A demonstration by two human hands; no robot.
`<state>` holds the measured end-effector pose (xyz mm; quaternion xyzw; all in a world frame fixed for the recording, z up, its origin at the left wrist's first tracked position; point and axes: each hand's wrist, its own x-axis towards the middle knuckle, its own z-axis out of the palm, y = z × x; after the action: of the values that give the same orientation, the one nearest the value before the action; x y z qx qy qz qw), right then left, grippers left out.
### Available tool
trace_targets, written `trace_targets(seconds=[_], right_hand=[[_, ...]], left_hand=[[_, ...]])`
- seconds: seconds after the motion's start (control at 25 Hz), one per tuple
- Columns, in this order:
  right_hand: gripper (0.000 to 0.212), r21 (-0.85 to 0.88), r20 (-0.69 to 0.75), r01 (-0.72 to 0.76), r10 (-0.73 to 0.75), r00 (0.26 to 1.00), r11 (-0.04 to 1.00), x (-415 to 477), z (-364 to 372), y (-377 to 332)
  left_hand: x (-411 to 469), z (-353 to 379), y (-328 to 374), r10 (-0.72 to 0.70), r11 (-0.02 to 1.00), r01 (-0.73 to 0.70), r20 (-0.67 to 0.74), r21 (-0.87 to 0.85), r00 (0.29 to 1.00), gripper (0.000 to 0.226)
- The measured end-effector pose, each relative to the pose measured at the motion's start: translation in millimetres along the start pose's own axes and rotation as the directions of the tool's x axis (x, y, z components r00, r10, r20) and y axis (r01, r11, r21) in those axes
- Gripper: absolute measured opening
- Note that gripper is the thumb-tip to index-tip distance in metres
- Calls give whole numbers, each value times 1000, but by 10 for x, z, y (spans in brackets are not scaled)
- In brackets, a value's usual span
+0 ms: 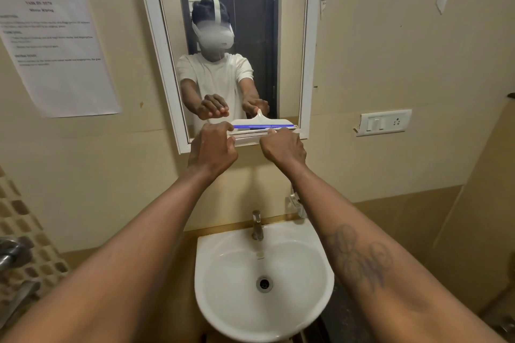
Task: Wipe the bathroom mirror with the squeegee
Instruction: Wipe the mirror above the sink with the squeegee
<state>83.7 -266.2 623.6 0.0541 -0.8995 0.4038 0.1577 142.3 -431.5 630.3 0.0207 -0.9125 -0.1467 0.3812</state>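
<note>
My right hand (pixel 282 149) is clamped on the squeegee (pixel 252 140), whose blade lies level at the bottom edge of the mirror (pixel 284 36), on its right half. My left hand (pixel 211 145) holds nothing, fingers loosely curled beside the blade's left end. I judge one downward pass to be finishing. Next move: lift off, reposition at the top of an unwiped strip, press evenly.
</note>
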Motion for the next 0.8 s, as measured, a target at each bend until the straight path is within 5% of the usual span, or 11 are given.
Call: trace_targets(seconds=[0.36, 0.6, 0.8], right_hand=[[53, 72, -173, 88, -74, 982, 994, -229, 133, -201], [47, 158, -359, 252, -182, 916, 955, -64, -29, -591], [51, 240, -442, 383, -251, 861, 892, 266, -348, -1105]], left_hand=[[98, -206, 46, 35, 999, -36, -128, -9, 991, 31], [350, -587, 74, 123, 992, -126, -341, 13, 932, 32], [748, -1010, 141, 167, 986, -151, -387, 72, 907, 20]])
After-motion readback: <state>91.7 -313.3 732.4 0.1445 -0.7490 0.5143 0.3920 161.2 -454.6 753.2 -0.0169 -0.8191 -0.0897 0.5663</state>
